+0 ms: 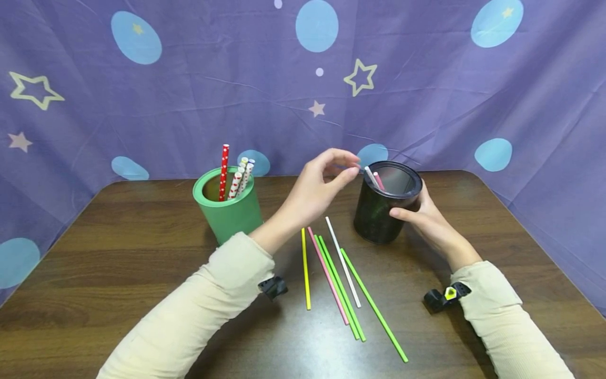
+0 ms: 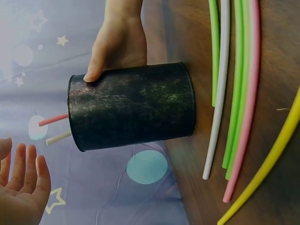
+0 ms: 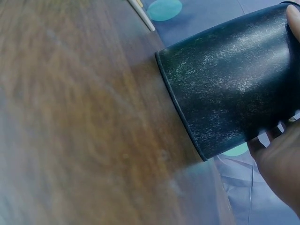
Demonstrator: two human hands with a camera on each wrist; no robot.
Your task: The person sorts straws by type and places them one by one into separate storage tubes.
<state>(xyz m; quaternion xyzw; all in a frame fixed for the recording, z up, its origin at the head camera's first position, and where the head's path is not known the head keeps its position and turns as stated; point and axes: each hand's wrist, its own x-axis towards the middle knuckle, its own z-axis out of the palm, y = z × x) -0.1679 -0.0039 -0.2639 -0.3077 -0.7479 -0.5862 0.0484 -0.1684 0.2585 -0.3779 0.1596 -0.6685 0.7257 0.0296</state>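
Observation:
A black can (image 1: 382,213) stands on the table, a white straw (image 1: 371,177) and a pink straw (image 1: 379,181) poking out past its rim. My right hand (image 1: 433,226) grips the can's right side, the thumb across its front; the right wrist view shows fingers under the can's far side. Just left of the rim hovers my left hand (image 1: 319,184), its fingers loosely bent. In the left wrist view that hand (image 2: 23,187) holds nothing and is apart from the straw tips.
On the table lie a yellow straw (image 1: 305,269), a pink straw (image 1: 327,273), a white straw (image 1: 343,262) and several green straws (image 1: 374,304). A green can (image 1: 232,218) at the left holds a red paper straw (image 1: 224,171) and several patterned ones. A purple curtain (image 1: 213,68) hangs behind.

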